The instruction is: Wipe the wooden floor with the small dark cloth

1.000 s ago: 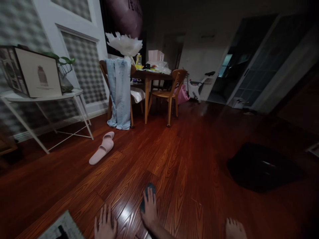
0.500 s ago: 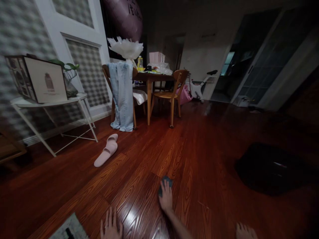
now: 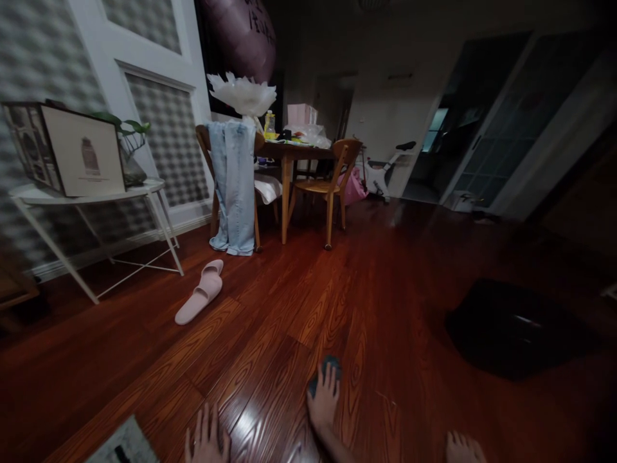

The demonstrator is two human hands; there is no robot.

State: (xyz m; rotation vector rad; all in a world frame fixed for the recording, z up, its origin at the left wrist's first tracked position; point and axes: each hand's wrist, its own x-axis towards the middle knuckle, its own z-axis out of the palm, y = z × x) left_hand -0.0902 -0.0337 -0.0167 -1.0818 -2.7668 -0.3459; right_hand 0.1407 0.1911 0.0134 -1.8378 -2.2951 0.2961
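Covering cloth on floor: one right hand, bare

Right hand, mine: laid flat over the cloth, fingers extended forward and slightly apart. Cloth, dark teal: on the boards, low and just right of centre, showing beyond my fingertips and along the hand's left edge.

Left hand, mine: palm down on the floor, fingers spread, a ring on one. Glare on the boards between both hands.

Floor: red-brown wood, glossy, strongly grained.

Foot, bare: at the lower edge, well right of the cloth.

Mat, pale, with a dark mark; lower left, partly cut off. I cannot tell its material.

Slipper, pink: ahead and to the left, toward the stand.

Stand, white, thin-legged: bearing a box with a printed jar, and a plant in glass.

Jeans, light blue: draped over a chair beside the table.

Table, wooden: bearing a yellow bottle and a pink carton.

Balloon, pink, lettered: above the white flower.

Dark object: on the floor at right, too dim to identify.
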